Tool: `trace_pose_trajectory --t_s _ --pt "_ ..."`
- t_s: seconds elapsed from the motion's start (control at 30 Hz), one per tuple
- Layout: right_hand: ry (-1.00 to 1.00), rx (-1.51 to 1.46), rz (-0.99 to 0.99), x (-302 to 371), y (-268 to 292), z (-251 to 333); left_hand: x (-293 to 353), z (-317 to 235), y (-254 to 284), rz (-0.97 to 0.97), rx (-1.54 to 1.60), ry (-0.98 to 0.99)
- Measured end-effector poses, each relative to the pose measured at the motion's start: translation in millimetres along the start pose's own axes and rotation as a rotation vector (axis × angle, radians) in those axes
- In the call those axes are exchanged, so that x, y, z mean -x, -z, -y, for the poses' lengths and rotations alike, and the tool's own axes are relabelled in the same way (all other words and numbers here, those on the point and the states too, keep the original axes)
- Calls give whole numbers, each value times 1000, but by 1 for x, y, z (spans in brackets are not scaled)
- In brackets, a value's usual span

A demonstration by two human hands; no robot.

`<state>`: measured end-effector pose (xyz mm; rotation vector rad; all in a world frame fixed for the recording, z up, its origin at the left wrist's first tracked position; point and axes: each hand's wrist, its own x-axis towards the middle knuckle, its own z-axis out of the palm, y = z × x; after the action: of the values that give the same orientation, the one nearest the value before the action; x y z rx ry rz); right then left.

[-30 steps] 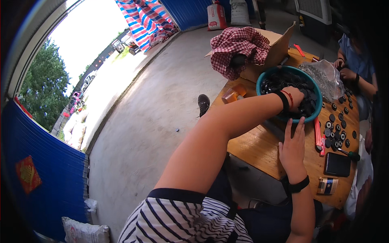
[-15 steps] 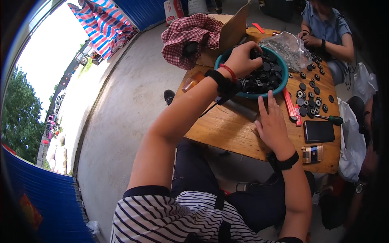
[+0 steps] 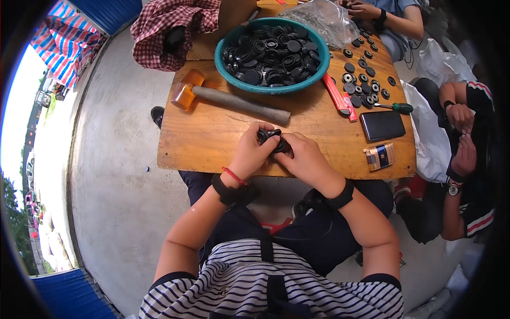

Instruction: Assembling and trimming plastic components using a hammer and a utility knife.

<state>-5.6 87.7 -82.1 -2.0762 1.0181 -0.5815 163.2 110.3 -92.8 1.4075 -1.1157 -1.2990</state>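
Observation:
My left hand and my right hand meet over the near edge of the wooden table. Between their fingers they hold small black round parts, pressed together. Just beyond them lies a mallet with an orange head and a grey handle. Behind the mallet stands a teal bowl filled with several black round parts.
Loose black round parts, a red tool, a green-handled screwdriver, a black phone and a small box lie on the right of the table. A checked cloth lies at the far left. One person sits at the right, another across the table.
My left hand left the bowl and came back to the near edge with black parts. My right hand joined it. The view tilted down onto the table.

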Motion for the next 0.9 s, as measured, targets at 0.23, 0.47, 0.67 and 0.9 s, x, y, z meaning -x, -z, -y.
trace_pose_trajectory --t_s 0.23,0.47,0.67,0.9 --pt "8 340 -165 9 -6 -1 1 -1 -6 -114 -724 -440" --pt "-105 465 -284 16 1 -2 12 0 24 -50 -889 -551" --pt "100 385 -327 3 -31 21 12 7 38 -61 -703 -544" --pt "51 480 -435 -10 -45 9 15 11 54 -18 -582 -536"
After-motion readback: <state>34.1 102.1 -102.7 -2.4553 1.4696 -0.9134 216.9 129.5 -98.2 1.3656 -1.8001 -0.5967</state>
